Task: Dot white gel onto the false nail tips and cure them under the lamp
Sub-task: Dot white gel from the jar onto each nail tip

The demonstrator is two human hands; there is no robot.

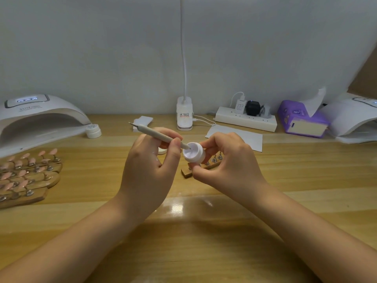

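My right hand (228, 160) pinches a small open white gel jar (193, 155), tilted toward me above the desk. My left hand (149, 162) grips a grey dotting pen (155, 133) whose tip dips into the jar's white gel. Behind the jar, a wooden nail holder (204, 167) with metal stands lies on the desk, mostly hidden by my right hand. At the left lie several wooden holders with pink false nail tips (26, 174). A white curing lamp (38, 117) stands at the far left.
A second white jar (93, 131) sits beside the left lamp. A clip desk lamp (184, 117), a power strip (245, 119), purple tissue pack (302, 119) and another curing lamp (353, 119) line the back. White paper (234, 137) and a small pad (142, 122) lie behind my hands.
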